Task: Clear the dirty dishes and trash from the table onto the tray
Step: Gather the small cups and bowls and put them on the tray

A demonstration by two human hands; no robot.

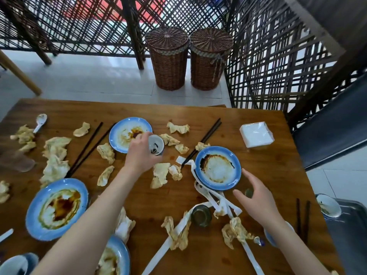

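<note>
Left hand (140,153) has its grip around a small cup (156,144) beside a dirty plate (127,133) on the tabletop (258,165). Right hand (256,197) spread, holding nothing, near another plate (218,168); tray (349,225) far right.

My left arm reaches forward over the table, its hand (140,153) curled around a small cup (156,144) held tipped on its side, while my right hand (256,197) hovers lower with fingers (241,195) spread and loose, gripping nothing.
</note>
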